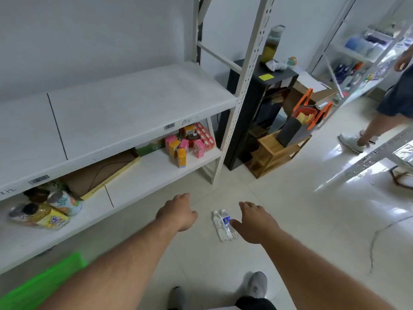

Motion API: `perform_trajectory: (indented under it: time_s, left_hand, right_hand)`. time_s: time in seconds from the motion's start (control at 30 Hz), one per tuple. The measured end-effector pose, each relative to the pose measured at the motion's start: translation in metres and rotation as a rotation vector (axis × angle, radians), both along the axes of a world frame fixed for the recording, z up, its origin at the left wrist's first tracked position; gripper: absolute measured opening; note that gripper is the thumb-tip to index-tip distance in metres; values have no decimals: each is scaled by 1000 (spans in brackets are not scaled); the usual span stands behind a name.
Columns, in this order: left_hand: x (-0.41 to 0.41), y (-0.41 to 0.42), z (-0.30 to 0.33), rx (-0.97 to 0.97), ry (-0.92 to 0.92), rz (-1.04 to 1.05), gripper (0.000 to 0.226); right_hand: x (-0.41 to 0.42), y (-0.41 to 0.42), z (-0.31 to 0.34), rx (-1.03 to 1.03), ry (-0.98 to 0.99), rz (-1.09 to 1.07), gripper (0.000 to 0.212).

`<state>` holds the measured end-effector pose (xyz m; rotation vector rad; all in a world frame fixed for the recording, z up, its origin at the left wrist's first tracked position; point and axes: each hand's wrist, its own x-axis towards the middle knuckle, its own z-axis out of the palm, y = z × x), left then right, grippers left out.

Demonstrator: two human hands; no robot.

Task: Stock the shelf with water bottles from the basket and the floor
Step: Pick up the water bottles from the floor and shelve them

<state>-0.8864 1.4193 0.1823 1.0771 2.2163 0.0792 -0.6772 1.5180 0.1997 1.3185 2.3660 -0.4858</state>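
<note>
Reaching down, the left hand (178, 212) and right hand (254, 222) hang empty with relaxed fingers above two water bottles (224, 225) lying side by side on the floor (290, 220) — just beside the white shelf (125, 108).

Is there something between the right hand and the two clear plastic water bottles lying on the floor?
Nothing visible. The right hand is open just beside the two clear plastic water bottles on the pale tiled floor, with only bare tile around them.

floor (290, 220): two water bottles (224, 225) lying | lower shelf (156, 173): juice cartons (178, 148)
</note>
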Motion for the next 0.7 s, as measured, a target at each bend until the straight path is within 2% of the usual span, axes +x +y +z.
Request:
perform_trajectory:
  time_s: [0.23, 0.43, 0.57, 0.7]
  left_hand:
    - [5, 51, -16, -22, 3, 167, 76]
    - [45, 107, -52, -92, -73, 317, 79]
    - [70, 145, -103, -130, -146, 425, 81]
    - [89, 171, -182, -176, -224, 517, 80]
  right_hand:
    - [-2, 91, -18, -31, 0, 148, 68]
    - [23, 191, -55, -123, 16, 249, 66]
    - [30, 250, -107, -196, 4, 292, 64]
    - [25, 291, -187, -279, -6, 274, 61]
